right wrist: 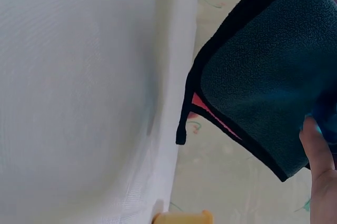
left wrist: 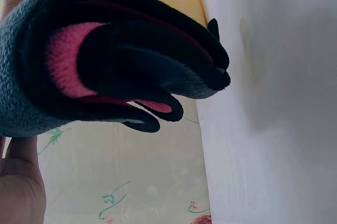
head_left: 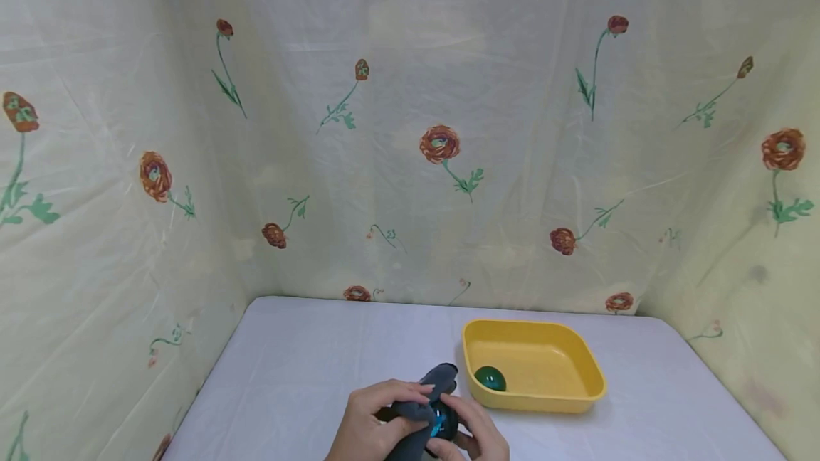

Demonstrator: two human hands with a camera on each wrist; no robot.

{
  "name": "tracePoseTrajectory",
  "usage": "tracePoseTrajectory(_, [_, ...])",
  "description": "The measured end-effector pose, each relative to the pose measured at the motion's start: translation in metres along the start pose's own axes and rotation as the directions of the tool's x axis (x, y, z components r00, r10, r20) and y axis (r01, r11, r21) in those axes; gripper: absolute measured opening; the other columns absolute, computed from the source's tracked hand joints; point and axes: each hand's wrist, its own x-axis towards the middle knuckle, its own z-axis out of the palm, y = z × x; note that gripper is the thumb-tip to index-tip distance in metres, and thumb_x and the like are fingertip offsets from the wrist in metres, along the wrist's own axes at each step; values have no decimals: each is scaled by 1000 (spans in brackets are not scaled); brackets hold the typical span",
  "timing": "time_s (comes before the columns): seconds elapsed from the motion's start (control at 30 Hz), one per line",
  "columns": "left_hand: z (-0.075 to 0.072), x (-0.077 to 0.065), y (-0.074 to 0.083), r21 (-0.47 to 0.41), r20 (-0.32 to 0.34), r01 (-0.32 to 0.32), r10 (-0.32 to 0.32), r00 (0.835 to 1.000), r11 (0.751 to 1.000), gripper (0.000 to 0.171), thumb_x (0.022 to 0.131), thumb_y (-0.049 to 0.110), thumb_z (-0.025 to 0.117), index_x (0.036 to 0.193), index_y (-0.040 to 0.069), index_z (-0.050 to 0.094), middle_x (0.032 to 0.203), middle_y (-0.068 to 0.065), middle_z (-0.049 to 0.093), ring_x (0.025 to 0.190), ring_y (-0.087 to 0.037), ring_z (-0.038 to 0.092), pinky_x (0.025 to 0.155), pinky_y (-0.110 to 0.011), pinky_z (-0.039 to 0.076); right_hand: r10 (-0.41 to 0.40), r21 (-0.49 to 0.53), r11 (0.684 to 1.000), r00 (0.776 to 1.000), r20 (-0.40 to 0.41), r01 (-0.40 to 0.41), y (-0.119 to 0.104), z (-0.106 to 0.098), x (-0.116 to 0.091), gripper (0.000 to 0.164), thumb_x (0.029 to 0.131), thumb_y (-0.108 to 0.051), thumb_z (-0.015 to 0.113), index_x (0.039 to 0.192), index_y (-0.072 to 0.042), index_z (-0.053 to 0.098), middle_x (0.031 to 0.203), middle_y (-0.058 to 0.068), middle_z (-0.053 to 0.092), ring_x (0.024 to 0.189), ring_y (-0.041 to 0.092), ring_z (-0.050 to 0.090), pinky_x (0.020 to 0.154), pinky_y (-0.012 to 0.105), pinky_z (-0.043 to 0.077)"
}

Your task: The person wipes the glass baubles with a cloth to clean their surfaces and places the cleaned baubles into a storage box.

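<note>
My left hand (head_left: 378,415) grips a folded dark grey cloth (head_left: 415,411), bunched between thumb and fingers. Black edging and a pink underside show on the cloth (left wrist: 163,63) in the left wrist view. Against the cloth sits a dark, glossy ball (head_left: 445,421) with blue glints, held in the fingers of my right hand (head_left: 479,431). In the right wrist view the cloth (right wrist: 253,77) hangs spread, and a fingertip touches its blue-lit part beside the ball, which is mostly out of frame.
A yellow tray (head_left: 534,404) stands to the right of the hands, with a dark green ball (head_left: 490,378) in its near left corner. A white cover (head_left: 307,354) lies over the table. Flower-printed curtains (head_left: 397,183) hang at the back and both sides.
</note>
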Motion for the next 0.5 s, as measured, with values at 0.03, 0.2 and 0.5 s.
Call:
tracePoseTrajectory(0.03, [0, 0, 0, 1, 1, -12, 12, 1000, 1000, 20, 88, 21, 74, 108, 18, 74, 118, 3, 73, 111, -14, 69, 93, -28, 57, -1, 2, 1000, 1000, -2, 1, 0, 0, 0, 53, 82, -21, 80, 130, -12, 60, 127, 11, 60, 108, 14, 64, 82, 30, 61])
tracePoseTrajectory(0.2, [0, -1, 0, 8, 11, -77, 77, 997, 997, 20, 90, 23, 72, 108, 15, 74, 118, 1, 73, 112, -13, 69, 95, -22, 55, 21, 28, 999, 1000, 13, -22, 0, -2, 0, 51, 88, -25, 75, 133, -8, 57, 131, 16, 60, 108, 16, 67, 82, 28, 61])
tracePoseTrajectory(0.5, [3, -2, 0, 32, 11, -130, 130, 992, 991, 16, 91, 21, 71, 106, 16, 74, 117, 1, 74, 111, -13, 69, 97, -24, 54, -62, 69, 996, 997, -41, 64, 9, 1, 1, 43, 92, -9, 68, 129, 9, 55, 119, 30, 65, 94, -1, 67, 76, 26, 61])
